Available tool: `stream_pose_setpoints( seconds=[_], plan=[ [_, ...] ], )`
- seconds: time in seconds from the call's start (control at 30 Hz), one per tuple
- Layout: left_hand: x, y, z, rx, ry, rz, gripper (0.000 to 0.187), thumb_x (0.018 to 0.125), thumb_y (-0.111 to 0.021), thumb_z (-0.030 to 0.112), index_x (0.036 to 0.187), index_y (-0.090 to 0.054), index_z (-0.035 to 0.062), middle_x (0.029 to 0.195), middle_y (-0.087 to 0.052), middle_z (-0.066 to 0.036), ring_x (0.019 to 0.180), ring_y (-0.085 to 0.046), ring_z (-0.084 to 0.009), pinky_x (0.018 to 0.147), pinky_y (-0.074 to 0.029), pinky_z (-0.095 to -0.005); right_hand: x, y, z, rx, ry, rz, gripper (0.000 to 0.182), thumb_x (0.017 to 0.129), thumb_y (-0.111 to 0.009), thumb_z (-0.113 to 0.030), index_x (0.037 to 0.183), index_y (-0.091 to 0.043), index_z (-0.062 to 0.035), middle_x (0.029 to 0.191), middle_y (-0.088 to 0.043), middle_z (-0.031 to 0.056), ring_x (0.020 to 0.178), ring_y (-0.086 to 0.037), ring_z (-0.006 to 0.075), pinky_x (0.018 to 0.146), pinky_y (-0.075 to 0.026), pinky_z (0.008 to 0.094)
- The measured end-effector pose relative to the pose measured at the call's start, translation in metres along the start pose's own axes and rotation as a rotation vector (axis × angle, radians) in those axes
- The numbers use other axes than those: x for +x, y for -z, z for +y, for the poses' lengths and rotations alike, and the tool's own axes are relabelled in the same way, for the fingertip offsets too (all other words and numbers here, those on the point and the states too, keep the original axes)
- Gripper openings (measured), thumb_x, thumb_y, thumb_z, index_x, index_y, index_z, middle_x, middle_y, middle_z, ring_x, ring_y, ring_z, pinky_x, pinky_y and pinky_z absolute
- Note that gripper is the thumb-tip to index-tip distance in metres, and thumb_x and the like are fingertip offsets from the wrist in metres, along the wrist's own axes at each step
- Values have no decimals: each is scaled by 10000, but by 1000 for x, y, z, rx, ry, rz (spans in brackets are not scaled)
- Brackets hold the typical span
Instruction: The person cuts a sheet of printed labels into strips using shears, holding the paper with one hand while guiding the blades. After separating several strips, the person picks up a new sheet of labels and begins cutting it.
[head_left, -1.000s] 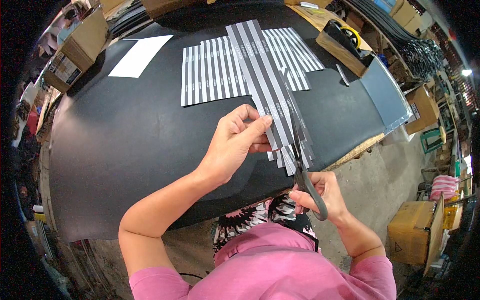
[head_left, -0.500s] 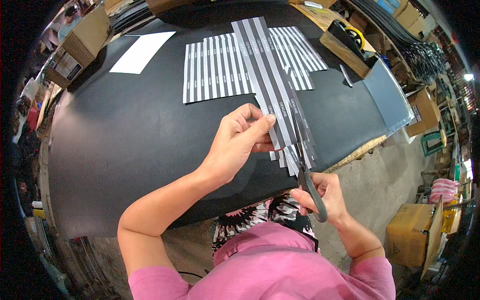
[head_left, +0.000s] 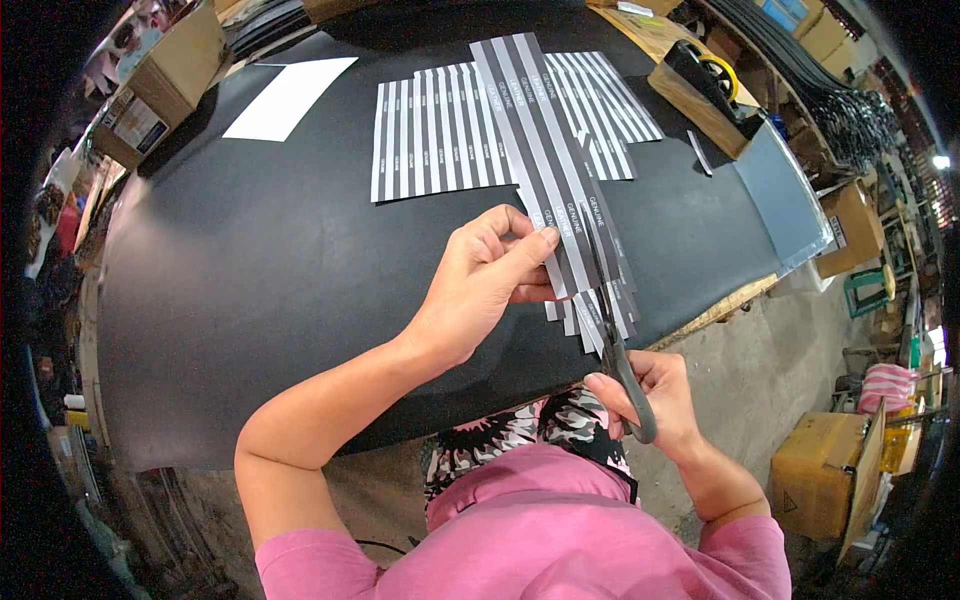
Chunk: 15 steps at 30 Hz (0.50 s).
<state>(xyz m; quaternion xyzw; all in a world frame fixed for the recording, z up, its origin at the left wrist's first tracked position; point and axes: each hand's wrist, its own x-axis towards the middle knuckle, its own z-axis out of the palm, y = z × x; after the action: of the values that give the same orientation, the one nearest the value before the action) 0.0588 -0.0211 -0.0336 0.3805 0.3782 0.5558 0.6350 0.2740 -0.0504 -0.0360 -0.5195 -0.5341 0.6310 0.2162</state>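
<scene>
Two hands work at one striped strip point(head_left: 540, 150), which serves as the landmark for every position below. The strip is printed in dark and pale bands lettered GENUINE LEATHER. Its long axis runs away from the person, its far end leaning leftward and its near end between the hands.

The left hand point(head_left: 485, 265) is the nearer, in direct contact. Its thumb and fingers are closed in a pinch on the strip's left side, close to the near end; the strip extends forward from this grip.

The right hand point(head_left: 650, 395) is nearer the person than the strip's near end and to its right, apart from it. It is curled around the handles of scissors point(head_left: 630, 380). Their blades point forward, roughly along the strip's long axis, and meet it near its right edge. How far the blades are parted cannot be told.

Loose narrow strips point(head_left: 588, 318) show below the strip's near end, partly hidden by the scissors. Striped sheets point(head_left: 440, 130) lie on the black work surface point(head_left: 250, 270) beneath and on both sides of the strip's far half. A white sheet point(head_left: 290, 100) lies well apart, to the strip's left.
</scene>
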Motion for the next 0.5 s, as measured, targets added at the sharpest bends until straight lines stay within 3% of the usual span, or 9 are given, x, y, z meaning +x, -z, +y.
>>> stream_pose_setpoints(
  seconds=[0.43,0.5],
  plan=[
    [2,0,-2,-15,-9,2,190,922,-507,195,911,-455,12,880,-616,-122,804,-639,-169,721,-552,-306,1,1,-3,-52,-37,16,326,782,-703,-259,604,-577,-16,481,-519,2,374,-491,58,331,-358,201],
    [1,-1,-1,-51,14,29,144,905,-545,189,842,-473,81,848,-620,-44,742,-616,-94,666,-541,-273,1,2,-3,-42,-31,9,330,781,-704,-262,599,-574,-18,477,-516,1,374,-491,58,329,-357,202]
  ],
)
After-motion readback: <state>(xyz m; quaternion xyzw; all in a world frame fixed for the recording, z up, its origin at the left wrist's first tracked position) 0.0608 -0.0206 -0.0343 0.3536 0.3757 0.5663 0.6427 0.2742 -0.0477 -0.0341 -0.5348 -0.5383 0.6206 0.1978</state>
